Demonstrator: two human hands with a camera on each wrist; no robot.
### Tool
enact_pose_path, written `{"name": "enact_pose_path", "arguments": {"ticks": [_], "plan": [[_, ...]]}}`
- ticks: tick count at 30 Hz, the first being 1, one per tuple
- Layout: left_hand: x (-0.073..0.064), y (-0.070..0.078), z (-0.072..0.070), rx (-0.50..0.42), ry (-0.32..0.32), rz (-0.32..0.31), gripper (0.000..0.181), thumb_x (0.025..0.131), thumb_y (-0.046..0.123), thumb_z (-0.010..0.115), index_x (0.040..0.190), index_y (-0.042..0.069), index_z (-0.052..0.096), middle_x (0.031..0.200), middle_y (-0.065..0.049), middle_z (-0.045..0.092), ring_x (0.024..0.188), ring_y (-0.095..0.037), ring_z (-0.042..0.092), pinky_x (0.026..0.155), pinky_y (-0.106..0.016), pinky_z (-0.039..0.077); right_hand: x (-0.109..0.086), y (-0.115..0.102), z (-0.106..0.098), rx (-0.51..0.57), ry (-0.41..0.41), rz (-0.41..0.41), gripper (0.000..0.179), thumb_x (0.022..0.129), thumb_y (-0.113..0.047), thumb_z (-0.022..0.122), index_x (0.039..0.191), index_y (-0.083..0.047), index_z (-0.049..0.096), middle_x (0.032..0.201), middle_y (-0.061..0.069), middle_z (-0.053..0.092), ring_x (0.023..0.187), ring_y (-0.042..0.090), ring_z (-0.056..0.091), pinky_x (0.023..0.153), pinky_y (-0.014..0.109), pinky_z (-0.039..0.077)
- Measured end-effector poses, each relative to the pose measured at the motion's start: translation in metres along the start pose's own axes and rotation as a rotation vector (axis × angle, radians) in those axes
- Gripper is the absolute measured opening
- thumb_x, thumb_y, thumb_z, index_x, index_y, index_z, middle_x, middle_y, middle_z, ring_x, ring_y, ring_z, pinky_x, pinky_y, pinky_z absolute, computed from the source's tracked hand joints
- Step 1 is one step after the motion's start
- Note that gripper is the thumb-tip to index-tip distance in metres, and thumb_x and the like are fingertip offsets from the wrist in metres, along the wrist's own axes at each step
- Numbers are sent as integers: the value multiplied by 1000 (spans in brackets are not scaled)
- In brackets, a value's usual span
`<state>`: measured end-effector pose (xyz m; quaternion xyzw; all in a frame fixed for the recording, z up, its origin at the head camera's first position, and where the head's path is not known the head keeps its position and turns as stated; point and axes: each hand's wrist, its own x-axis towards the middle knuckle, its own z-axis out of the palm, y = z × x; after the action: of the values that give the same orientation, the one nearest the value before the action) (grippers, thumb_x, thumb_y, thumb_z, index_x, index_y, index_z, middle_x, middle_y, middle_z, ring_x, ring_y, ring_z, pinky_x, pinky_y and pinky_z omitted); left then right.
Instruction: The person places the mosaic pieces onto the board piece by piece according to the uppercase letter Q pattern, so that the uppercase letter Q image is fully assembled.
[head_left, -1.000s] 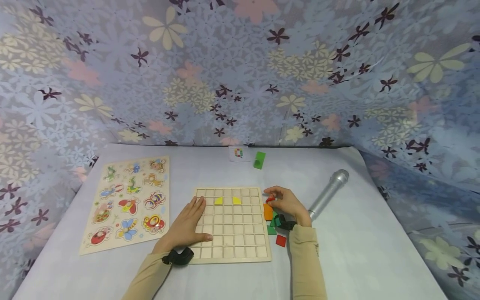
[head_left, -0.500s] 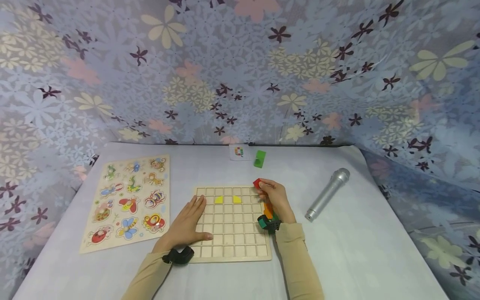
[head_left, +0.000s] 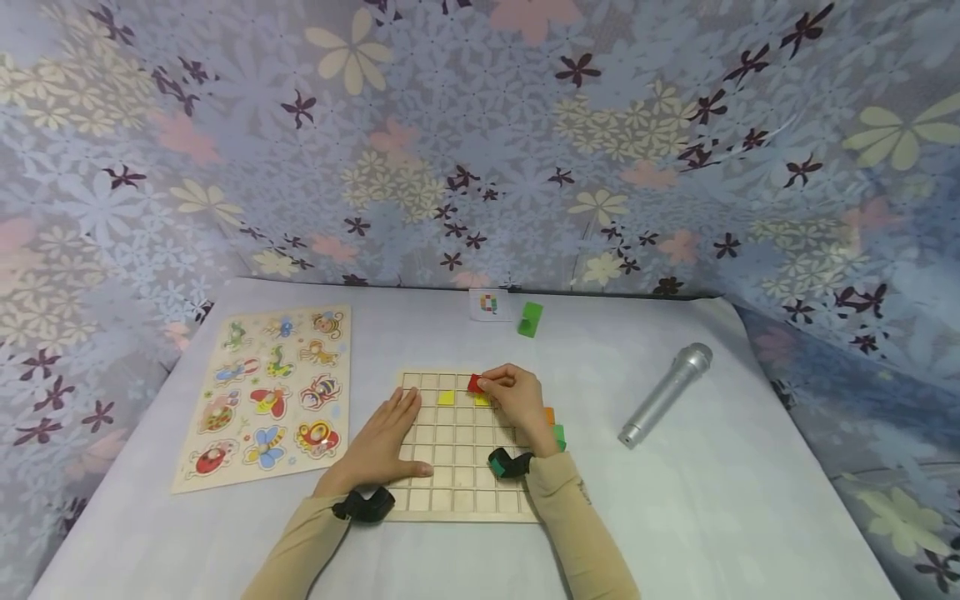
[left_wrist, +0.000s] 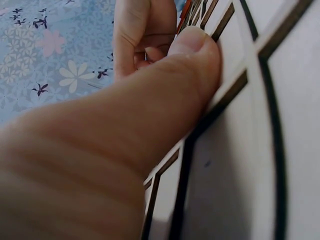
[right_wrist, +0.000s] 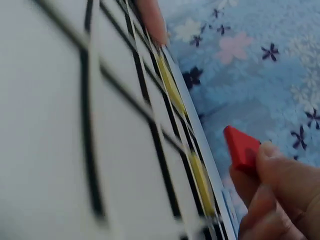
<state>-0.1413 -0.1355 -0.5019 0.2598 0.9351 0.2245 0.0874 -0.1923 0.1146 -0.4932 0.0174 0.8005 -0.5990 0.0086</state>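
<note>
A wooden grid board (head_left: 442, 457) lies on the table with two yellow pieces (head_left: 446, 397) set in its second row. My right hand (head_left: 517, 400) pinches a red square tile (head_left: 475, 383) between thumb and fingers, over the board's far rows beside the right yellow piece. In the right wrist view the red tile (right_wrist: 243, 149) is held off the grid, tilted. My left hand (head_left: 384, 446) lies flat on the board's left side with fingers spread. Its thumb (left_wrist: 195, 55) presses the grid in the left wrist view.
An insect peg puzzle (head_left: 262, 392) lies at the left. Orange (head_left: 550, 415) and green tiles (head_left: 560, 437) show past the right arm. A small pattern card (head_left: 489, 305) and a green block (head_left: 530, 319) are at the back, a silver microphone (head_left: 666, 394) at the right.
My right hand has picked up the red tile from the pile right of the board and carried it left over the far rows. The left hand has stayed on the board.
</note>
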Motion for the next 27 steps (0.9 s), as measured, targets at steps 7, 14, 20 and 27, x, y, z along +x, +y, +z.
{"name": "enact_pose_path", "arguments": {"ticks": [7, 14, 20, 27], "plan": [[0, 1, 0, -1, -4, 0, 110, 78, 54, 72, 153, -3, 16, 163, -17, 10, 151, -37, 4, 123, -51, 11, -5, 2, 10, -223, -49, -116, 8, 85, -18, 75, 91, -12, 75, 85, 5, 73, 70, 11, 61, 65, 26, 48], [-2, 1, -1, -19, -3, 9, 110, 78, 52, 74, 153, -4, 15, 163, -19, 10, 151, -38, 4, 123, -52, 10, -5, 4, 15, -469, -107, -173, 9, 87, -26, 73, 92, -20, 77, 98, 0, 67, 89, 17, 61, 81, 34, 50], [-2, 1, 1, 3, 6, 26, 110, 78, 53, 73, 152, -5, 16, 162, -20, 12, 150, -40, 7, 122, -54, 12, -5, 2, -2, -276, -113, -166, 15, 91, -18, 67, 104, -12, 74, 101, 9, 70, 80, 18, 63, 70, 28, 52], [-2, -2, 0, -3, -2, 30, 112, 78, 54, 73, 153, -4, 14, 163, -19, 9, 151, -38, 4, 122, -53, 11, -16, 7, -59, -61, -9, 12, 30, 97, -21, 60, 120, -3, 65, 110, 22, 67, 69, 15, 59, 56, 21, 47]]}}
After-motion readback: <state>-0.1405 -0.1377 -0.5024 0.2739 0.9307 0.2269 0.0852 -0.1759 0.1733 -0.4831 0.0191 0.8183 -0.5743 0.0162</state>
